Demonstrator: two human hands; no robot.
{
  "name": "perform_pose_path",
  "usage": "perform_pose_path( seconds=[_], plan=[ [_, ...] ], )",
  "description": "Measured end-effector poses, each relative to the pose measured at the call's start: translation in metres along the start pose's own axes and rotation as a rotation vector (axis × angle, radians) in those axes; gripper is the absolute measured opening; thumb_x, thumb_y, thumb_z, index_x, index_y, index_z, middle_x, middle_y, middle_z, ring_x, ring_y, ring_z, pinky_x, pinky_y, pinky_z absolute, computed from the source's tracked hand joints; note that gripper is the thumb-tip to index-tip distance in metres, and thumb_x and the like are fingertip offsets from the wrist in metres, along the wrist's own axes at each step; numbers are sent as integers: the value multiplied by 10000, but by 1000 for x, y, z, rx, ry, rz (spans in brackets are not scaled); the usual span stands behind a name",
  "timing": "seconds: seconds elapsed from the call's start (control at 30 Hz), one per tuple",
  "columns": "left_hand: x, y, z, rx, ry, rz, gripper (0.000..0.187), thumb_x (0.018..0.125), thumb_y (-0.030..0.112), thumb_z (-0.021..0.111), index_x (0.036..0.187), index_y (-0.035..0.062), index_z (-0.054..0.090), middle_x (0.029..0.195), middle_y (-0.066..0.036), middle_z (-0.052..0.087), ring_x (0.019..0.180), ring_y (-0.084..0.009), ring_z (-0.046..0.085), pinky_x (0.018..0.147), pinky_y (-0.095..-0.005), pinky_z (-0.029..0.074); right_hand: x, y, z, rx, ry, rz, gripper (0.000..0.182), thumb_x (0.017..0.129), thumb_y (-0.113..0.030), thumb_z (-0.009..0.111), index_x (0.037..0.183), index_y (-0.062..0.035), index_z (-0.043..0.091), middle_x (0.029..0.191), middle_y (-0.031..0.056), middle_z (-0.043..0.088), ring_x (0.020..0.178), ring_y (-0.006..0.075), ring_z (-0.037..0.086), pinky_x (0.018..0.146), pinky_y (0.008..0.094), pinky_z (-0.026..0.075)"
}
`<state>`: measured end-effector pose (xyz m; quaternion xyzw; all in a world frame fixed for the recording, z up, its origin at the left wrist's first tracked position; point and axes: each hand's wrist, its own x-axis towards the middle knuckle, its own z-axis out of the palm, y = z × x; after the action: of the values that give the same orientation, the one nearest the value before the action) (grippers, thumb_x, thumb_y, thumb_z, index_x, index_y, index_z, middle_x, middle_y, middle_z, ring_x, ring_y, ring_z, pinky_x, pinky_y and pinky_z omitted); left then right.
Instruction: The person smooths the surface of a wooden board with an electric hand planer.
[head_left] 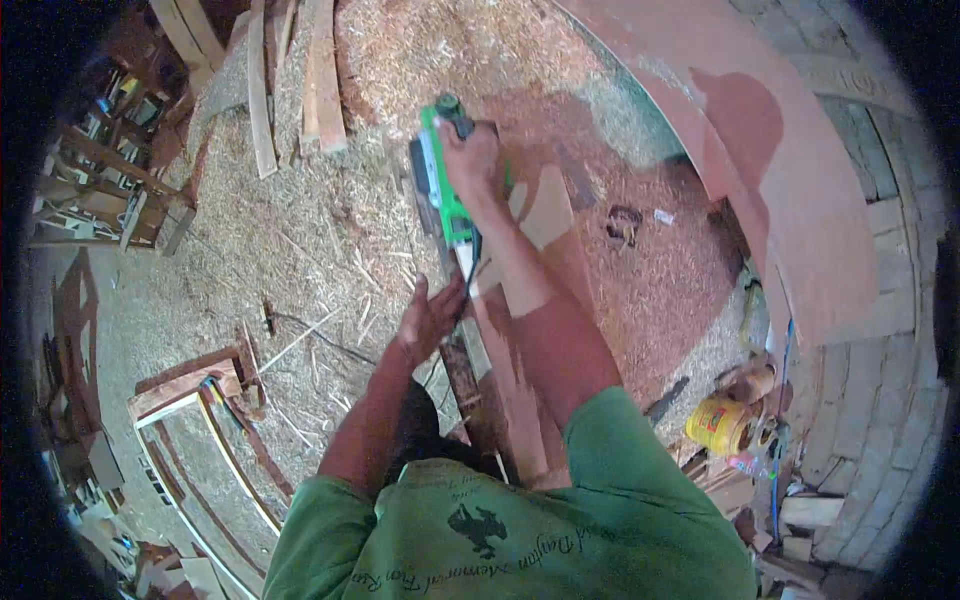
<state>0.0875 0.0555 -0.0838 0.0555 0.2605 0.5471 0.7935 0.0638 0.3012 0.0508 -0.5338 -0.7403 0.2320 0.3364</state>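
The right hand (472,160) has its fingers closed round the top handle of a green planer (455,212), which sits lengthwise on a narrow board (468,262). Nearer the body from those fingers, the left hand (432,315) is open and holds nothing, its thumb apart from the other fingers, just beside the board's edge; whether its fingertips touch the wood cannot be told. A dark cord (473,270) hangs from the planer's near end, close to the left fingers.

To the right of the left fingers, a wider board (512,390) runs back toward the green shirt (460,530). All around lies a floor (250,240) thick with pale shavings (it looks more like straw than sawdust in places), with thin slivers scattered left of the left fingers.

Beyond the right fingers and to their left, long planks (322,80) lie on the shavings, and farther left stands a cluttered wooden rack (110,160). Well to the right of the right fingers, a big curved sheet (820,220) stretches in front of a block wall (890,400). Nearer the body on that side is a yellow bucket (713,425). Down and left from the left fingers lies a wooden frame (195,388).
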Motion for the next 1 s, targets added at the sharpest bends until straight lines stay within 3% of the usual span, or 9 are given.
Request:
perform_pose_path(
  seconds=[0.07, 0.2, 0.27, 0.37, 0.53, 0.67, 0.7, 0.93, 1.0],
  plan=[
    [0, 2, 15, -31, 127, 105, 961, 1015, 758, 199, 1599, 7, 337, 1613, -121, 440, 1492, -310, 370, 1276, -419, 170, -6, -9, -22, 19, -141, 29, 623, 894, -553, 728, 957, 65, 686, 847, 309, 696, 798, 472, 707, 696, 515, 541],
    [2, 2, 2, 67, 380, -11, 1009, 927, 873, 238, 1587, 128, 405, 1496, -90, 571, 1292, -317, 511, 1100, -441, 357, -130, 27, -89, 10, -52, -31, 637, 885, -572, 718, 940, 62, 689, 813, 286, 698, 763, 455, 713, 667, 514, 538],
    [0, 3, -1, -7, 159, -5, 1011, 914, 881, 266, 1593, 142, 389, 1592, -74, 463, 1316, -376, 484, 1139, -559, 323, -231, 28, -165, -16, -170, 71, 599, 917, -503, 711, 1116, 61, 672, 974, 288, 710, 931, 439, 709, 803, 505, 545],
    [4, 4, 21, 302, 320, -7, 933, 930, 839, 351, 1610, 200, 362, 1628, -44, 401, 1306, -393, 487, 1103, -657, 333, -363, 13, -275, -54, -382, 426, 718, 937, -499, 694, 1414, 13, 533, 1260, 304, 666, 1168, 481, 644, 1046, 534, 488],
    [3, -9, 52, 629, 420, 10, 813, 941, 641, 639, 1587, 230, 365, 1578, -76, 418, 1261, -366, 524, 967, -559, 513, -563, 71, -367, -208, -456, 605, 761, 886, -590, 724, 1336, 1, 559, 1184, 309, 678, 1065, 494, 673, 948, 553, 533],
    [5, -7, 47, 590, 357, -7, 795, 961, 497, 696, 1609, 228, 322, 1618, -103, 331, 1317, -457, 465, 990, -603, 494, -594, 73, -373, -146, -425, 656, 763, 854, -599, 763, 1299, -7, 580, 1116, 292, 693, 1012, 484, 678, 904, 549, 533],
    [2, -10, 48, 618, 363, 21, 701, 962, 584, 658, 1524, 225, 440, 1418, -85, 493, 1214, -363, 566, 940, -510, 551, -588, 71, -369, -143, -393, 641, 768, 845, -602, 775, 1300, -12, 585, 1101, 289, 694, 1011, 483, 672, 900, 548, 527],
    [-3, -8, 54, 628, 331, 21, 776, 927, 611, 692, 1540, 226, 410, 1429, -51, 506, 1173, -349, 562, 930, -507, 545, -516, 55, -324, -73, -342, 588, 732, 877, -589, 748, 1270, 7, 585, 1072, 307, 691, 972, 489, 683, 855, 551, 543],
    [5, -4, 44, 562, 357, -24, 715, 979, 522, 650, 1564, 217, 374, 1517, -77, 432, 1306, -397, 463, 1011, -568, 483, -493, 48, -311, -125, -348, 591, 714, 886, -579, 744, 1248, 17, 591, 1029, 313, 694, 944, 496, 689, 833, 555, 548]
  ],
)
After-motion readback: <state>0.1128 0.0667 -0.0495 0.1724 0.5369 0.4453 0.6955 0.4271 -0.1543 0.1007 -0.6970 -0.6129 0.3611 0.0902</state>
